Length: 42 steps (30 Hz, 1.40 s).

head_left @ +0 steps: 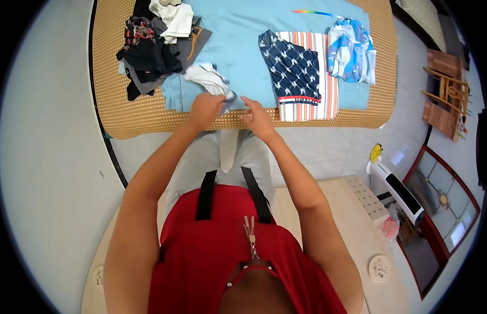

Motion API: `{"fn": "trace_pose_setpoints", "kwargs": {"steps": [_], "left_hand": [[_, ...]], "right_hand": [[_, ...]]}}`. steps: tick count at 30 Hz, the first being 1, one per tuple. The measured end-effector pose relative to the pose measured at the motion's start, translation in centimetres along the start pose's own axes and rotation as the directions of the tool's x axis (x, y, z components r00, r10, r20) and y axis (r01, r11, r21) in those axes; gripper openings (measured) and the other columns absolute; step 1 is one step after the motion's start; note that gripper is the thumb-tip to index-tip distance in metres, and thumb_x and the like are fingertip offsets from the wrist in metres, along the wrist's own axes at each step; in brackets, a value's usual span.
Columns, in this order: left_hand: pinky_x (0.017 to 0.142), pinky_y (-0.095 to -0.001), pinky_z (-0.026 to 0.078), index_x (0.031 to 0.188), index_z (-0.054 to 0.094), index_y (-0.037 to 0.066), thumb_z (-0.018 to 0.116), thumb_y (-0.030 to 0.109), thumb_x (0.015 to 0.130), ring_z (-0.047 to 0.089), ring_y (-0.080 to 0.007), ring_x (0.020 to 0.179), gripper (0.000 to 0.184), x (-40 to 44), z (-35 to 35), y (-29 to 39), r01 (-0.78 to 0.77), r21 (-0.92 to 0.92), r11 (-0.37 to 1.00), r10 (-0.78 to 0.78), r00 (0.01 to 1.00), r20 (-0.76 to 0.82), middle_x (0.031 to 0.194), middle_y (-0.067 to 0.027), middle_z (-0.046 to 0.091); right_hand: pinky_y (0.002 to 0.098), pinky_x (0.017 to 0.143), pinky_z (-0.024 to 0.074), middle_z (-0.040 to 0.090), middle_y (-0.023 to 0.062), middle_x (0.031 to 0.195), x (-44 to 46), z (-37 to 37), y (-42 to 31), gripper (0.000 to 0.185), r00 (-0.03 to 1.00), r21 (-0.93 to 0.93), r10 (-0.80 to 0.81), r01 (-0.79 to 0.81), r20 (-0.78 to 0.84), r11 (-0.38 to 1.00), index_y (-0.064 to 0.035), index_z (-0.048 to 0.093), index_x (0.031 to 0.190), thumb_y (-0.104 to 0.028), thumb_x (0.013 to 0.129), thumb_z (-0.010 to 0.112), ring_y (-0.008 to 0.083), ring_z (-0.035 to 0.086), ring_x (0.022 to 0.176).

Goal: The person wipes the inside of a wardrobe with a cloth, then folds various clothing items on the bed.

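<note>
At the near edge of the bed, my left hand (206, 111) is closed on a small white cloth (208, 77) with a grey end, possibly a sock; its exact kind is unclear. The cloth looks slightly blurred and lies over the blue sheet (238, 52). My right hand (258, 118) is a little to the right, its thumb and fingers apart and nothing visible in them. Beside it lie folded striped shorts (301, 111), with a folded navy patterned garment (296, 65) on top.
A heap of dark clothes (149, 57) with a white garment (175, 21) on it lies at the left. A blue-and-white bundle (350, 49) sits at the right of the woven mat (382, 68). A white tower appliance (395, 188) stands on the right.
</note>
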<state>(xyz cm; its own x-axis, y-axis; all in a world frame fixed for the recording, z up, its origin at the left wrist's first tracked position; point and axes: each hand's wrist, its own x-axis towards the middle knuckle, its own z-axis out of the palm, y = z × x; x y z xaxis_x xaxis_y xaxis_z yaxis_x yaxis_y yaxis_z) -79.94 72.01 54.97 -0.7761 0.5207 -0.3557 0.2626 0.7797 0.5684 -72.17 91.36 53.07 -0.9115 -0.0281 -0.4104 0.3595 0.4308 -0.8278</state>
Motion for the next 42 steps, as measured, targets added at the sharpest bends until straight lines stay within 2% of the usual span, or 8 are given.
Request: {"fn": "trace_pose_setpoints", "kwargs": {"steps": [5,11,16,27,29,33,40,42], "left_hand": [[0.093,-0.0387,0.040,0.095,0.067,0.009,0.061,0.008,0.078,0.058,-0.0265,0.082,0.018,-4.2,-6.1,4.0,-0.371,0.201,0.907,0.419,0.848,-0.325,0.072,-0.0078,0.061],[0.079,-0.0260,0.046,0.097,0.067,0.002,0.063,0.011,0.084,0.059,-0.0103,0.079,0.017,-5.2,-12.5,1.3,0.043,-0.592,0.805,-0.237,0.938,-0.254,0.080,-0.0045,0.065],[0.066,-0.0233,0.046,0.098,0.067,0.001,0.065,0.021,0.085,0.056,-0.0074,0.070,0.024,-4.7,-15.1,-0.7,-0.093,-0.590,0.802,-0.121,0.942,-0.313,0.077,-0.0045,0.065],[0.068,-0.0187,0.039,0.101,0.064,0.003,0.058,0.023,0.091,0.050,-0.0030,0.076,0.023,-5.1,-19.8,6.8,-0.060,-0.886,0.460,-0.156,0.977,-0.147,0.086,0.0044,0.060],[0.067,-0.0190,0.039,0.102,0.064,0.004,0.056,0.025,0.093,0.050,-0.0032,0.074,0.023,-4.7,-18.8,7.5,-0.053,-0.939,0.340,-0.130,0.986,-0.103,0.084,0.0049,0.059],[0.064,-0.0201,0.041,0.098,0.062,0.005,0.052,0.023,0.094,0.048,-0.0039,0.074,0.022,-3.6,-17.0,9.1,-0.056,-0.998,0.041,-0.188,0.980,-0.063,0.082,0.0039,0.056],[0.074,-0.0216,0.041,0.104,0.062,0.003,0.055,0.025,0.093,0.050,-0.0055,0.083,0.025,-8.7,-15.3,15.8,0.330,-0.941,0.072,0.312,0.889,0.336,0.089,0.0031,0.059],[0.081,-0.0234,0.041,0.110,0.060,0.003,0.055,0.028,0.094,0.051,-0.0066,0.091,0.030,-9.2,-15.4,15.9,0.318,-0.943,0.093,0.356,0.874,0.330,0.097,0.0012,0.058]], "right_hand": [[0.0377,0.085,0.0466,0.057,0.0165,0.110,0.0,1.1,-5.4,0.036,0.946,-0.143,-0.301,0.283,-0.118,0.948,-0.0016,0.060,0.107,-0.005,0.071,0.067,0.0327,0.055,0.104],[0.0263,0.072,0.0446,0.061,0.0041,0.082,0.8,-1.8,-8.5,0.016,0.978,0.367,-0.100,0.162,-0.182,0.916,0.0003,0.058,0.092,-0.006,0.078,0.062,0.0151,0.057,0.079],[0.0207,0.060,0.0364,0.054,-0.0023,0.072,0.9,-4.2,-14.5,0.008,0.988,0.532,-0.092,0.144,-0.123,0.835,-0.0020,0.056,0.089,-0.009,0.087,0.057,0.0044,0.046,0.067],[0.0353,0.078,0.0449,0.050,0.0150,0.109,3.8,-2.9,-17.5,0.019,0.744,0.275,-0.018,0.269,-0.668,0.923,0.0006,0.053,0.103,-0.007,0.085,0.056,0.0277,0.056,0.088],[0.0409,0.086,0.0420,0.044,0.0186,0.123,2.0,-1.4,-19.9,0.029,0.465,-0.248,-0.378,0.317,-0.800,0.915,-0.0014,0.046,0.112,-0.007,0.086,0.055,0.0313,0.046,0.109],[0.0436,0.098,0.0340,0.050,0.0195,0.120,-1.0,2.7,-19.2,0.032,0.888,0.061,-0.271,0.314,-0.370,0.947,0.0028,0.047,0.111,-0.006,0.083,0.059,0.0368,0.051,0.107],[0.0304,0.100,0.0334,0.059,0.0136,0.111,0.7,5.4,-14.6,0.048,0.799,-0.655,-0.573,0.337,-0.182,0.677,-0.0087,0.036,0.136,-0.023,0.093,0.052,0.0189,0.054,0.101],[0.0298,0.101,0.0337,0.053,0.0161,0.122,2.5,5.4,-13.8,0.058,0.967,0.153,-0.242,0.251,-0.074,0.956,-0.0129,0.027,0.143,-0.029,0.093,0.052,0.0188,0.050,0.108]]}}
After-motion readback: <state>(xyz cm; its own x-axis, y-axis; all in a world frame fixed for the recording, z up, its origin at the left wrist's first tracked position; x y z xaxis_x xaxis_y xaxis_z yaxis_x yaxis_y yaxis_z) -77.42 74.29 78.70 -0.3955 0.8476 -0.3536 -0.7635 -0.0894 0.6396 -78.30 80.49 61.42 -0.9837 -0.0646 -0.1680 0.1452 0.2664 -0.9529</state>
